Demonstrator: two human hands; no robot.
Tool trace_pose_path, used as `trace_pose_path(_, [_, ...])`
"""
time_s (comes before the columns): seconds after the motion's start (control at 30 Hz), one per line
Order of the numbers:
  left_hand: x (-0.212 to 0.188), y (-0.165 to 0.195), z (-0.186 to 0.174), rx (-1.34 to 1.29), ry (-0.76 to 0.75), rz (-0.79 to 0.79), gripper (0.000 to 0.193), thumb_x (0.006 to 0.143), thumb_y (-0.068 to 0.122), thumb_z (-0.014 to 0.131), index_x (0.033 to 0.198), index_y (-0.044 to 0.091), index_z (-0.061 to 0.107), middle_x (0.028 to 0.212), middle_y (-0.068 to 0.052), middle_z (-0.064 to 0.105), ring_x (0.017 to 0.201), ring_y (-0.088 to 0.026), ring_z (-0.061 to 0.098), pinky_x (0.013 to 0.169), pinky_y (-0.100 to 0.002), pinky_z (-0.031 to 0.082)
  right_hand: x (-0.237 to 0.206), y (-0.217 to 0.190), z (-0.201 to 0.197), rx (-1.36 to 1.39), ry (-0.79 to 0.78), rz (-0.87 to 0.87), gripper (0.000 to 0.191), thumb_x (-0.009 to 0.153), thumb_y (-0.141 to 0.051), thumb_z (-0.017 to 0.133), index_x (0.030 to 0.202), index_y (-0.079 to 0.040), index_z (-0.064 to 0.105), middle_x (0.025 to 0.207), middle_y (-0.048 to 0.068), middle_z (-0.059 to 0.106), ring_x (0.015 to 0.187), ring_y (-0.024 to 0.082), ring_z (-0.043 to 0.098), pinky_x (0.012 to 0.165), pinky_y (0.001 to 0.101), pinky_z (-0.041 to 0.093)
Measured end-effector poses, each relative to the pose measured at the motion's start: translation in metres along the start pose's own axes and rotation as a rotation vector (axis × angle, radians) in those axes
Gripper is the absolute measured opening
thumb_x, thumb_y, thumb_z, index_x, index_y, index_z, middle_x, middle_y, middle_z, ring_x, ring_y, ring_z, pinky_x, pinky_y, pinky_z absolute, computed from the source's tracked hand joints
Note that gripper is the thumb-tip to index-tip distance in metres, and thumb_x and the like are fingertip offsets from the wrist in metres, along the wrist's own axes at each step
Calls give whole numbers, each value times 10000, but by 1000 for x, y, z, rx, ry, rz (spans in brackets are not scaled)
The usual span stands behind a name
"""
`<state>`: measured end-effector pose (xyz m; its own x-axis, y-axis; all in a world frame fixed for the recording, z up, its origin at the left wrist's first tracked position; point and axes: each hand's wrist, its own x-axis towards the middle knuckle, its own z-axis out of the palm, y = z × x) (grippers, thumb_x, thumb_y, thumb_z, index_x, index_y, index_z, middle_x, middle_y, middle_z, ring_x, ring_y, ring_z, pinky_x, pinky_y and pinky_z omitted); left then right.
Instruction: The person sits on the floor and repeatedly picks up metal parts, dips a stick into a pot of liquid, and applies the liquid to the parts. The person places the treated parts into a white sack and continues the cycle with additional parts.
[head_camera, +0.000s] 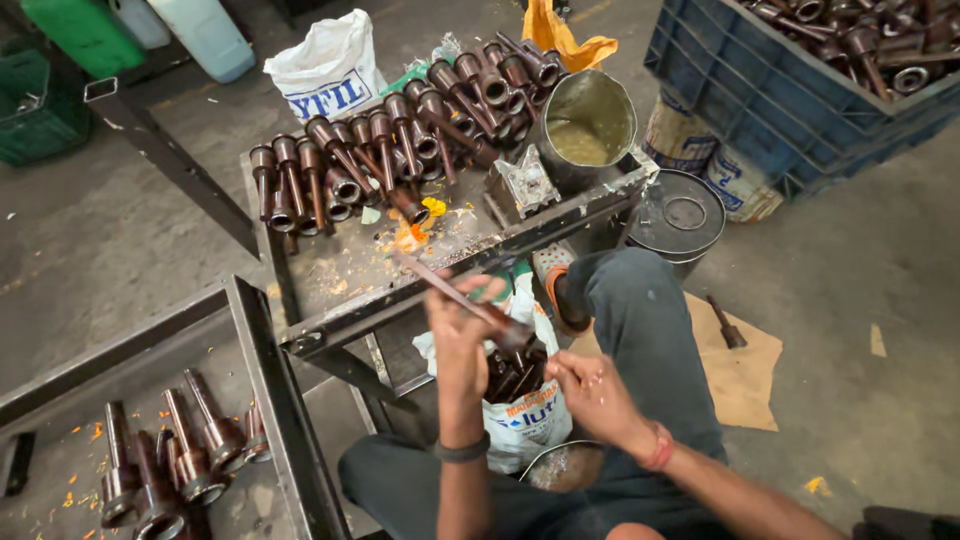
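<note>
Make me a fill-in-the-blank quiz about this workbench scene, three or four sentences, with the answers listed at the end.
1. The left hand holds a long brown metal part above a white ____ packed with more parts.
2. The tin can at the bench's corner holds a ____ liquid.
3. The crate at the upper right, full of parts, is ____ in colour.
4. The right hand wears a ____ band at its wrist.

Missing words: sack; yellowish; blue; red

Open tabletop ahead of the left hand, hemmed behind by stacked brown parts, metal block and tin can; white sack below.
</note>
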<state>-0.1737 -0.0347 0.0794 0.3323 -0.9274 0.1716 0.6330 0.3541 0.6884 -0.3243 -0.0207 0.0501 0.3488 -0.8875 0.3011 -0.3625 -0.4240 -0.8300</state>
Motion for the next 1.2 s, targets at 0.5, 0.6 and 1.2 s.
trace_pose_path(0.5, [11, -53, -17, -133, -236, -108, 464, 667, 25, 608, 1034, -65, 339, 996, -127, 488, 1027, -257, 486, 866, -325, 436, -1, 26, 4, 330, -69, 282, 174, 782, -106, 469, 659, -14, 550, 499, -50, 409, 459, 23, 334, 399, 186, 269])
trace_pose_path(0.6, [11, -38, -11, -173, -463, -158, 626, 620, 24, 607, 1154, 7, 280, 1137, -120, 436, 1096, -215, 435, 914, -284, 380, 3, 33, -3, 349, -26, 342, 167, 779, -103, 470, 662, -20, 554, 487, -43, 372, 451, 30, 302, 391, 191, 240])
trace_pose_path(1.2, [4, -1, -13, -33, 190, 171, 190, 735, -2, 570, 861, 22, 430, 740, -74, 520, 613, -137, 540, 556, -247, 452, 4, 18, 8, -21, -230, 111, 165, 756, -140, 482, 672, -35, 578, 443, 7, 427, 404, 65, 376, 382, 214, 304])
